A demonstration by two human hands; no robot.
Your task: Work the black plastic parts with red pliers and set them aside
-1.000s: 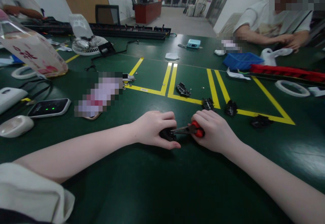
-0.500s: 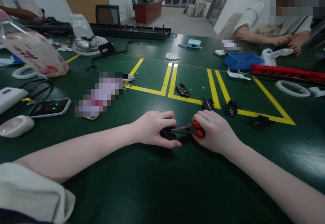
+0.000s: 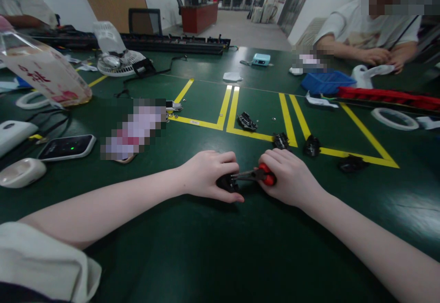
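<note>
Between the fingers and thumb of my left hand [image 3: 211, 174] is a small black plastic part [image 3: 227, 182], held just above the green table [image 3: 192, 248]. My right hand [image 3: 288, 177] is wrapped round the red handles of needle-nose pliers [image 3: 250, 174]. The jaws point left and meet the inner side of the black part; whether they grip it I cannot tell. Similar black parts lie beyond my hands: one [image 3: 247, 121] inside a taped box, one [image 3: 281, 140] by my right knuckles, one [image 3: 312, 145] on the tape and another [image 3: 352, 163] further right.
Yellow tape [image 3: 254, 134] marks boxes on the table. To the left are a phone [image 3: 134, 131], a dark-screened device [image 3: 68, 147], a drink bottle [image 3: 44, 64] and a white fan [image 3: 115, 48]. A blue tray [image 3: 326, 83] and tape roll [image 3: 395, 118] lie right. Another person [image 3: 371, 41] sits across.
Both hands, the black part and the pliers hold nearly the same pose. The whole view has shifted very slightly.
</note>
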